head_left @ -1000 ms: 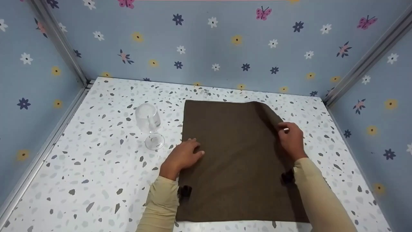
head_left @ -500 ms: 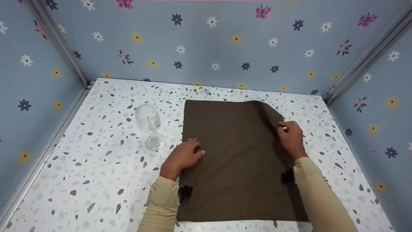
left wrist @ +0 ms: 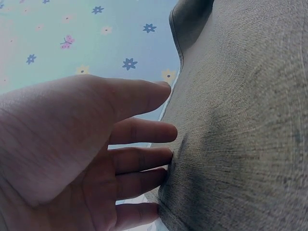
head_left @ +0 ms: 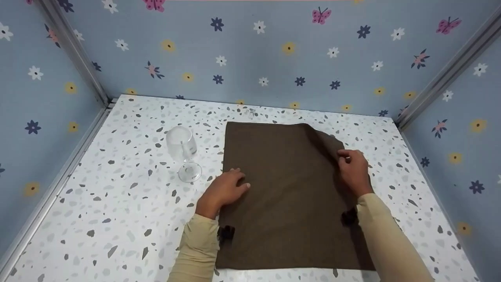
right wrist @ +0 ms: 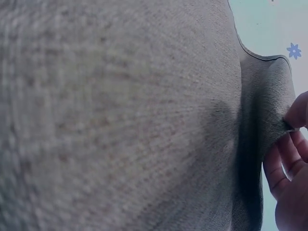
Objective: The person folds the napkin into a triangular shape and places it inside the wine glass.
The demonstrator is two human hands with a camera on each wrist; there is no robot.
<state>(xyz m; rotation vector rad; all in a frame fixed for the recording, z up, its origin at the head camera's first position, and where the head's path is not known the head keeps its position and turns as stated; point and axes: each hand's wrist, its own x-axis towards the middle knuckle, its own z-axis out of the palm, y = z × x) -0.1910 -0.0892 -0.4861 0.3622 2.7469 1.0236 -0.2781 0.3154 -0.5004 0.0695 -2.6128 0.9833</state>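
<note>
A brown cloth [head_left: 282,188] lies spread on the speckled table, its far right corner and right edge lifted in a raised fold. The right hand [head_left: 355,170] pinches that right edge between thumb and fingers; the right wrist view shows the cloth [right wrist: 120,115] rising up to the pinch. On the left edge rests the left hand [head_left: 223,192], its fingers extended, fingertips touching the fabric. In the left wrist view the thumb of the left hand [left wrist: 96,139] stands apart from the fingers, with nothing held between them.
A clear stemmed glass [head_left: 181,147] lies on its side to the left of the cloth, near the left hand. The white speckled table [head_left: 98,188] is bounded by blue flower-patterned panels [head_left: 250,51] at the back and both sides.
The lifted fold at the cloth's far right corner has shifted slightly, its top edge now bending further left. Both hands stay almost in place.
</note>
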